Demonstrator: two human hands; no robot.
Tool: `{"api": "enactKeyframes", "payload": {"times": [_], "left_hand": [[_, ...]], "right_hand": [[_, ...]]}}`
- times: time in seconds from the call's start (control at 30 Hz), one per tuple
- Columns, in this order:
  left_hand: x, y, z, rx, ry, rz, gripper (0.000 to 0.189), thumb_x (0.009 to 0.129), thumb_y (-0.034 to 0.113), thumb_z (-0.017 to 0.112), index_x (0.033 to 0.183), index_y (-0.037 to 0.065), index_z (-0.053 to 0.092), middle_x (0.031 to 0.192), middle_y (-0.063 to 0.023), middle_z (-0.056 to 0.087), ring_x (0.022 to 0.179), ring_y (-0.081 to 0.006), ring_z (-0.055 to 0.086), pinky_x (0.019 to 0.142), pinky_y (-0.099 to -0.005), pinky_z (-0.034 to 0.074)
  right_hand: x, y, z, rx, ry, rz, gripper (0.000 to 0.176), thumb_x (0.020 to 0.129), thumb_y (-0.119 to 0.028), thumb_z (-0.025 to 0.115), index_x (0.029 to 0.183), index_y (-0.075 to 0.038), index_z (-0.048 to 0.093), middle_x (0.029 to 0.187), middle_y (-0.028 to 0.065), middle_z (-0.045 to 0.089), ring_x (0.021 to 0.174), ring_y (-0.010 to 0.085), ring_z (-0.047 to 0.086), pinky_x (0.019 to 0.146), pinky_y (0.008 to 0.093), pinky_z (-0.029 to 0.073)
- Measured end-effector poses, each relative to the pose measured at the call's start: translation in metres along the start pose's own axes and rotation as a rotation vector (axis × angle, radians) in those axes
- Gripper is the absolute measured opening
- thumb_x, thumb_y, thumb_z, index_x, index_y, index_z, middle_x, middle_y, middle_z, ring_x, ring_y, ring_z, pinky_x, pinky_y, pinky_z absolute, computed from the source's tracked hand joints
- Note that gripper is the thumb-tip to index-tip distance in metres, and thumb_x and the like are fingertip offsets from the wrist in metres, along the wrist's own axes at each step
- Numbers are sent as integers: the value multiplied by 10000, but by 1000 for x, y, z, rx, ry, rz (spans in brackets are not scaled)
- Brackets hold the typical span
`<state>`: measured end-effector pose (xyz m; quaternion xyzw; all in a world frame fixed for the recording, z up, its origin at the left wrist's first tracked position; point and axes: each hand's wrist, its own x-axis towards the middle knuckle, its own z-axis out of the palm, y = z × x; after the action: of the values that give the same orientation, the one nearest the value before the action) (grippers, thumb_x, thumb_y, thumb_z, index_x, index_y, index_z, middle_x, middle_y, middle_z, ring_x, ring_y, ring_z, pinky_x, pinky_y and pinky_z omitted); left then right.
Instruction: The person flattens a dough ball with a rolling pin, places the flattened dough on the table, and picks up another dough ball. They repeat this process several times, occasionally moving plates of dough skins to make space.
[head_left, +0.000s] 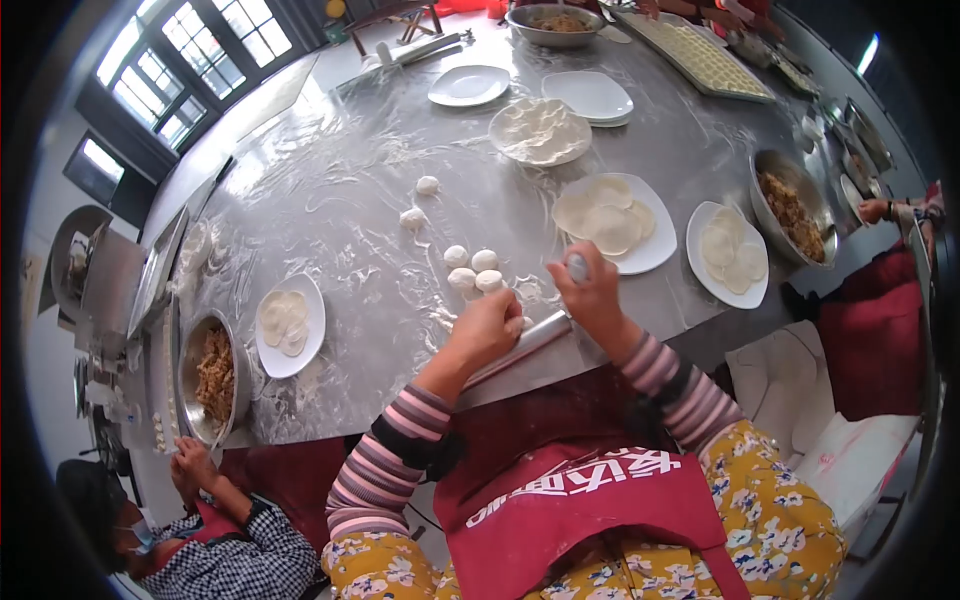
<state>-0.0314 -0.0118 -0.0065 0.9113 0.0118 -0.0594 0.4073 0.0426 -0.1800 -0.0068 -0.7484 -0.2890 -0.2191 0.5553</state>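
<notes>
My left hand (487, 328) is closed near the table's front edge, just below a cluster of white dough balls (461, 279); what its fingers hold is hidden. To its right my right hand (590, 290) is wrapped round a small rolling pin (577, 267), whose rounded end shows above the fist. A metal bar (520, 350) lies along the table edge between and below the hands. Two more dough balls (428, 185) sit farther back. Beyond my right hand, a white plate (655, 240) bears thin round wrappers (612, 222).
A flour bowl (540, 132) and white plates (470, 86) stand farther back. Filling bowls (213, 378) (793, 208) flank the table, beside wrapper plates (290, 325) (728, 254). A tray (695, 52) lies back right. A co-worker (215, 530) sits at lower left; another person's hand (874, 210) shows right.
</notes>
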Motion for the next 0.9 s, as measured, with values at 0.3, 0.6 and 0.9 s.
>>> {"api": "enactKeyframes", "payload": {"times": [0.3,0.6,0.9], "left_hand": [[-7,-12,-9,-218,-92,-54,131,785,114,604,806,-11,570,726,-158,609,672,-248,601,631,-353,465],[11,-2,-10,42,-45,93,138,789,109,593,841,-15,565,761,-193,612,683,-307,610,642,-369,472],[7,-4,-7,52,-74,80,155,792,142,611,807,-9,581,775,-199,617,720,-331,610,642,-384,470]], "right_hand": [[-30,-17,-32,65,-50,86,244,729,-38,714,821,-50,489,634,147,531,543,336,554,483,366,428],[7,5,7,80,-1,-9,216,753,-56,693,830,-43,491,639,159,532,556,330,554,490,362,429],[4,7,9,31,13,46,246,744,-78,707,840,-43,483,631,159,535,568,357,555,490,371,427]]}}
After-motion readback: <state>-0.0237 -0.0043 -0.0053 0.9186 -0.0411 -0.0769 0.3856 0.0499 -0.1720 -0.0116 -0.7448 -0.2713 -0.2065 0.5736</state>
